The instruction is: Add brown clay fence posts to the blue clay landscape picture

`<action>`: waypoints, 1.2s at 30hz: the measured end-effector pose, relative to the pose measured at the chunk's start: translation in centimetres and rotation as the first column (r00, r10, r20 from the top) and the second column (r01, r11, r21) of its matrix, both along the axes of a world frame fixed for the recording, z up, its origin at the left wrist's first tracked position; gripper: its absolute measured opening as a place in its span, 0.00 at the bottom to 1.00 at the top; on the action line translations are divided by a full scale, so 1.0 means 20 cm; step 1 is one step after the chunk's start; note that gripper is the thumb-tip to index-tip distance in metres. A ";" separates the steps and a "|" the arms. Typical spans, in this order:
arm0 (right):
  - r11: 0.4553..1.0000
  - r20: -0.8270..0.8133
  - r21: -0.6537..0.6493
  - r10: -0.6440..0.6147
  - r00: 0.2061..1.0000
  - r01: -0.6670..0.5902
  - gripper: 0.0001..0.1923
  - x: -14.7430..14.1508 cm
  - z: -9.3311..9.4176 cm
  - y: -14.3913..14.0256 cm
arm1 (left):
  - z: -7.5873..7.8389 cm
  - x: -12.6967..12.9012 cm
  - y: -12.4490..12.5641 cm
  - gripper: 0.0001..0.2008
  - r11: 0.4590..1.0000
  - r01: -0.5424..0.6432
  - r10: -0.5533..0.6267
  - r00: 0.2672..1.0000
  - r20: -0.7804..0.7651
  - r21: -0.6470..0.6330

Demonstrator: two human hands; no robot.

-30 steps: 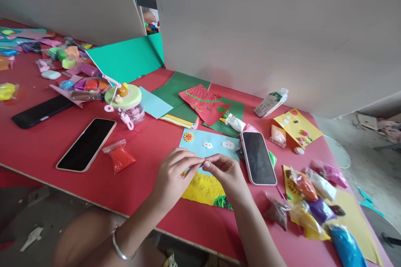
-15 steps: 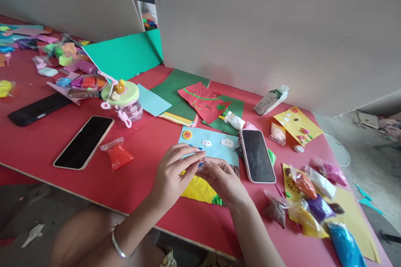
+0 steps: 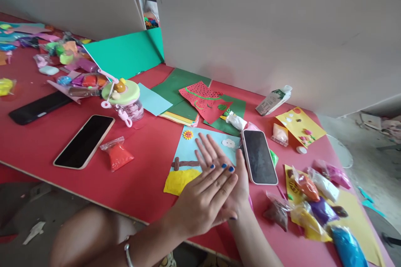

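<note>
My left hand [image 3: 203,198] lies flat, palm down, on top of my right hand [image 3: 212,152], which is palm up with its fingers stretched forward. The palms press together just above a light blue card [image 3: 184,150]. Whatever sits between the palms is hidden. The card carries a small sun [image 3: 188,134], a white cloud [image 3: 228,143], a brown clay strip [image 3: 183,163] and a yellow clay patch [image 3: 177,180]. A phone [image 3: 259,156] lies face up just right of my hands.
On the red table [image 3: 150,150] are a second phone [image 3: 84,142], a red clay bag [image 3: 117,155], a green-lidded jar [image 3: 125,99], a watermelon paper [image 3: 203,99], several clay bags [image 3: 313,202] at right, a carton [image 3: 273,100]. White partitions stand behind.
My fingertips were pinching a small piece over the card. Now both hands have flattened palm to palm, left over right, and the card's left side with the brown strip shows.
</note>
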State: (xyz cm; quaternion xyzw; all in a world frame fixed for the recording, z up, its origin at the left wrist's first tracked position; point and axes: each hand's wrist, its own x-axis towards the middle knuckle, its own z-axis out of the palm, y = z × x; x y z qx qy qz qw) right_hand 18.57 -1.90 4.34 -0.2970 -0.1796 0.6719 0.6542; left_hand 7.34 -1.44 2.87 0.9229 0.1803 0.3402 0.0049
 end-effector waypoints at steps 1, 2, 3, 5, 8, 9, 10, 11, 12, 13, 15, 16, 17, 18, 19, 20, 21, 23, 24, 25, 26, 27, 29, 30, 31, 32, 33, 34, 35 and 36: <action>0.998 0.032 0.009 -0.068 0.997 0.067 0.33 0.02 0.00 0.00 | 0.00 0.01 -0.01 0.29 0.999 -0.028 0.027 0.999 -0.041 -0.025; 0.991 0.060 0.014 -0.130 0.990 0.130 0.33 0.03 0.00 0.00 | 0.00 0.01 -0.02 0.32 0.998 -0.051 0.047 0.996 -0.075 -0.047; 0.983 0.079 0.016 -0.182 0.980 0.182 0.33 0.05 -0.01 0.00 | 0.00 0.01 -0.03 0.34 0.996 -0.066 0.060 0.994 -0.094 -0.065; 0.966 0.083 0.022 -0.257 0.963 0.256 0.32 0.08 -0.02 0.01 | 0.00 0.01 -0.06 0.32 0.995 -0.039 0.030 0.995 -0.092 -0.095; 0.941 0.058 0.023 -0.337 0.940 0.337 0.30 0.08 -0.04 0.03 | 0.01 0.01 -0.10 0.31 0.984 0.083 -0.095 0.993 -0.070 -0.154; 0.938 0.048 0.021 -0.345 0.937 0.345 0.29 0.06 -0.05 0.03 | 0.01 0.02 -0.11 0.31 0.977 0.107 -0.122 0.990 -0.067 -0.185; 0.940 0.040 0.016 -0.341 0.939 0.340 0.29 0.03 -0.06 0.03 | 0.01 0.02 -0.11 0.32 0.969 0.118 -0.135 0.989 -0.063 -0.218; 0.946 0.035 0.009 -0.324 0.945 0.324 0.29 0.01 -0.06 0.03 | 0.01 0.02 -0.11 0.33 0.961 0.116 -0.134 0.989 -0.058 -0.250; 0.954 0.029 0.001 -0.301 0.953 0.301 0.30 -0.02 -0.06 0.02 | 0.01 0.02 -0.10 0.34 0.955 0.103 -0.122 0.991 -0.052 -0.278; 0.963 0.020 -0.010 -0.271 0.962 0.271 0.30 -0.05 -0.07 0.02 | 0.00 0.03 -0.09 0.35 0.951 0.084 -0.102 0.994 -0.048 -0.298; 0.972 -0.004 -0.032 -0.232 0.973 0.232 0.30 -0.07 -0.07 0.01 | -0.01 0.03 -0.07 0.35 0.952 0.040 -0.055 0.998 -0.040 -0.305; 0.971 -0.019 -0.036 -0.238 0.971 0.237 0.30 -0.06 -0.07 0.01 | -0.02 0.03 -0.06 0.33 0.957 0.034 -0.045 0.999 -0.031 -0.290; 0.965 -0.032 -0.037 -0.260 0.965 0.259 0.30 -0.05 -0.07 0.01 | -0.02 0.03 -0.06 0.32 0.964 0.050 -0.056 0.998 -0.015 -0.261; 0.955 -0.042 -0.037 -0.296 0.954 0.294 0.29 -0.03 -0.06 0.01 | -0.02 0.03 -0.06 0.29 0.971 0.075 -0.076 0.997 0.007 -0.226; 0.942 -0.051 -0.037 -0.335 0.941 0.333 0.28 0.00 -0.06 0.01 | -0.03 0.03 -0.07 0.27 0.976 0.099 -0.095 0.995 0.031 -0.192; 0.930 -0.058 -0.038 -0.367 0.929 0.365 0.27 0.02 -0.06 0.01 | -0.03 0.03 -0.07 0.24 0.979 0.118 -0.110 0.992 0.055 -0.167; 0.924 -0.065 -0.041 -0.382 0.922 0.380 0.26 0.04 -0.06 0.02 | -0.02 0.03 -0.08 0.21 0.979 0.133 -0.122 0.989 0.080 -0.155; 0.933 -0.083 -0.052 -0.360 0.929 0.357 0.25 0.06 -0.06 0.02 | -0.02 0.03 -0.08 0.17 0.973 0.147 -0.122 0.981 0.148 -0.176; 0.944 -0.094 -0.061 -0.329 0.940 0.324 0.26 0.06 -0.06 0.02 | -0.02 0.03 -0.07 0.16 0.965 0.159 -0.118 0.974 0.195 -0.207; 0.955 -0.104 -0.073 -0.293 0.951 0.286 0.26 0.05 -0.06 0.02 | -0.01 0.03 -0.06 0.15 0.953 0.178 -0.115 0.962 0.248 -0.245; 0.964 -0.109 -0.090 -0.260 0.959 0.251 0.26 0.04 -0.05 0.02 | 0.00 0.02 -0.05 0.13 0.937 0.196 -0.106 0.947 0.302 -0.288; 0.968 -0.106 -0.113 -0.236 0.966 0.224 0.26 0.02 -0.05 0.02 | 0.01 0.02 -0.03 0.11 0.921 0.206 -0.083 0.932 0.352 -0.329; 0.968 -0.056 -0.164 -0.202 0.978 0.191 0.26 0.01 -0.05 0.02 | 0.03 0.00 0.01 0.10 0.901 0.178 0.002 0.910 0.414 -0.396; 0.970 -0.006 -0.180 -0.170 0.986 0.166 0.25 0.00 -0.06 0.02 | 0.05 -0.02 0.04 0.10 0.900 0.137 0.058 0.903 0.425 -0.415; 0.974 0.057 -0.184 -0.124 0.991 0.133 0.24 0.00 -0.06 0.02 | 0.06 -0.04 0.06 0.10 0.901 0.078 0.126 0.895 0.427 -0.428; 0.980 0.127 -0.173 -0.073 0.989 0.094 0.22 0.00 -0.07 0.01 | 0.08 -0.05 0.08 0.11 0.899 0.026 0.177 0.891 0.417 -0.437; 0.987 0.200 -0.151 -0.026 0.980 0.057 0.21 0.00 -0.07 0.01 | 0.09 -0.07 0.10 0.12 0.895 -0.008 0.212 0.888 0.408 -0.447; 0.992 0.267 -0.121 0.011 0.964 0.022 0.19 0.01 -0.07 0.01 | 0.10 -0.08 0.12 0.13 0.889 -0.033 0.236 0.888 0.395 -0.457; 0.996 0.328 -0.088 0.034 0.944 -0.005 0.18 0.01 -0.08 0.00 | 0.11 -0.09 0.14 0.13 0.886 -0.047 0.248 0.889 0.386 -0.461; 0.998 0.377 -0.057 0.041 0.925 -0.021 0.17 0.01 -0.08 0.00 | 0.11 -0.10 0.15 0.13 0.885 -0.053 0.251 0.891 0.378 -0.463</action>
